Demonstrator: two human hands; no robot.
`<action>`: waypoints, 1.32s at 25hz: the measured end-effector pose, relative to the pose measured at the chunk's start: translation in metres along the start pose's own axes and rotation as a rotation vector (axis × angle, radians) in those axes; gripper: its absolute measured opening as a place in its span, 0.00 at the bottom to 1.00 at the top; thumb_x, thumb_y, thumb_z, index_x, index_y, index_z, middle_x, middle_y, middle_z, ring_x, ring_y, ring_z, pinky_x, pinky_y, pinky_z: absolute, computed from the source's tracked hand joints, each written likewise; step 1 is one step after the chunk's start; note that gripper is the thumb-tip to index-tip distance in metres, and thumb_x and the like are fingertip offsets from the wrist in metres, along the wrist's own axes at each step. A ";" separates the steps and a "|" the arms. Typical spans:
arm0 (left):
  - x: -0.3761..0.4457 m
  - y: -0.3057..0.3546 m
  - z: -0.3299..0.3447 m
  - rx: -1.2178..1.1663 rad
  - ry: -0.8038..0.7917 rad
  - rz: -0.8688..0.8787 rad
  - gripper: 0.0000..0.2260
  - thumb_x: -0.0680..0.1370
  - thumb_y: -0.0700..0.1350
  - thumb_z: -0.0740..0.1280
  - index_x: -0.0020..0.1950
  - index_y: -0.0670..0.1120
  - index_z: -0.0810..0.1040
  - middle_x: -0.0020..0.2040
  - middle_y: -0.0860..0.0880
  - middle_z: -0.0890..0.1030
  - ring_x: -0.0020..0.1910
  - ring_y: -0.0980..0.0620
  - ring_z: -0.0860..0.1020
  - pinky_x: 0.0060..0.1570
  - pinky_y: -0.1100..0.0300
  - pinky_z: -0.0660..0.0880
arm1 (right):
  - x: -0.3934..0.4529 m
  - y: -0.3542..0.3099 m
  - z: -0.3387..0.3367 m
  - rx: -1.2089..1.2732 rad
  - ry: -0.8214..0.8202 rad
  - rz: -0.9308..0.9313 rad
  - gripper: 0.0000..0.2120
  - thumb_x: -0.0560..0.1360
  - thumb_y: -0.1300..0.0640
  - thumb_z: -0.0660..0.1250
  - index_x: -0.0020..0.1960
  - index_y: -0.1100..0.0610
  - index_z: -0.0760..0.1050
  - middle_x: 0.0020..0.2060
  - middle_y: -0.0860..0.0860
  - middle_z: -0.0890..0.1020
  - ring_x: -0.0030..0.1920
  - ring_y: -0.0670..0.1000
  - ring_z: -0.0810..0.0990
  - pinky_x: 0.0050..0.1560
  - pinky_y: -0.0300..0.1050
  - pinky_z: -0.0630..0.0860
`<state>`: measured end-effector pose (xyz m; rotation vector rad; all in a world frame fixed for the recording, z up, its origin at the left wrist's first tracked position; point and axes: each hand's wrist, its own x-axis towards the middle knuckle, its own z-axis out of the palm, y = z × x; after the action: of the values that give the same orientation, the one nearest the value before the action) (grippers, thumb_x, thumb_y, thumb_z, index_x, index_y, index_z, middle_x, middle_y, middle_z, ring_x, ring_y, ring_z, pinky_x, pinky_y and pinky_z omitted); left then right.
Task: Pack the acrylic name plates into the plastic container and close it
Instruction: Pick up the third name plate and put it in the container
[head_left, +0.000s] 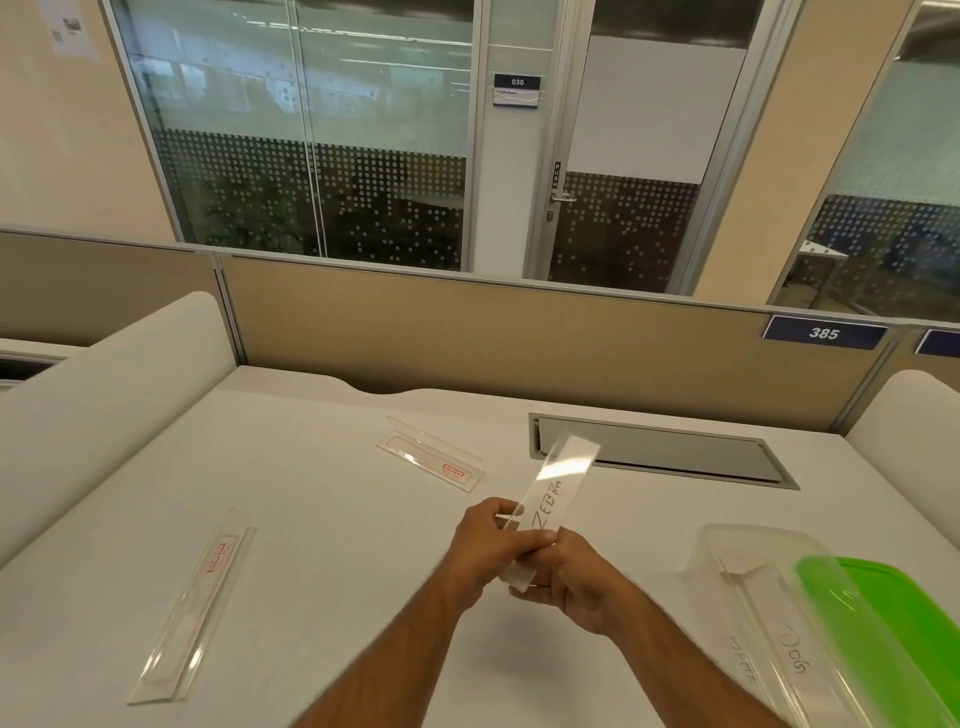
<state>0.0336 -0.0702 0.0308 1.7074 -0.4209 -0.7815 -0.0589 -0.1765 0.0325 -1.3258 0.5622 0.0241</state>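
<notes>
On the desk (322, 545), one plate (193, 605) lies left of the held plate (550, 506), another (434, 460) behind-left, and the container (748, 582) right, plates inside.

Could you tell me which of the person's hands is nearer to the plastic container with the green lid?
The right hand. It holds the near end of the name plate, just left of the plastic container; the left hand grips the same plate farther left.
</notes>
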 end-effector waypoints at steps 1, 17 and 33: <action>0.001 0.000 0.000 0.038 -0.004 0.007 0.25 0.65 0.54 0.80 0.57 0.50 0.76 0.53 0.52 0.83 0.50 0.49 0.82 0.49 0.58 0.82 | 0.000 0.001 0.000 -0.010 -0.003 -0.019 0.25 0.73 0.73 0.65 0.65 0.52 0.69 0.56 0.57 0.84 0.54 0.60 0.84 0.60 0.62 0.78; 0.006 0.020 -0.018 0.493 -0.022 0.236 0.29 0.64 0.54 0.79 0.64 0.51 0.77 0.60 0.51 0.81 0.52 0.49 0.81 0.52 0.57 0.81 | -0.004 -0.009 -0.043 0.006 0.063 -0.197 0.38 0.60 0.57 0.80 0.66 0.52 0.68 0.60 0.59 0.80 0.61 0.59 0.80 0.62 0.62 0.77; 0.008 0.021 -0.048 0.798 -0.221 0.286 0.29 0.65 0.51 0.80 0.65 0.53 0.78 0.61 0.51 0.81 0.51 0.50 0.81 0.49 0.66 0.79 | -0.014 -0.019 -0.087 -0.253 0.161 -0.242 0.41 0.54 0.58 0.83 0.65 0.55 0.74 0.57 0.59 0.81 0.56 0.55 0.81 0.50 0.42 0.82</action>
<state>0.0753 -0.0470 0.0549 2.2160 -1.2252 -0.6257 -0.0974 -0.2572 0.0442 -1.6453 0.5435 -0.2180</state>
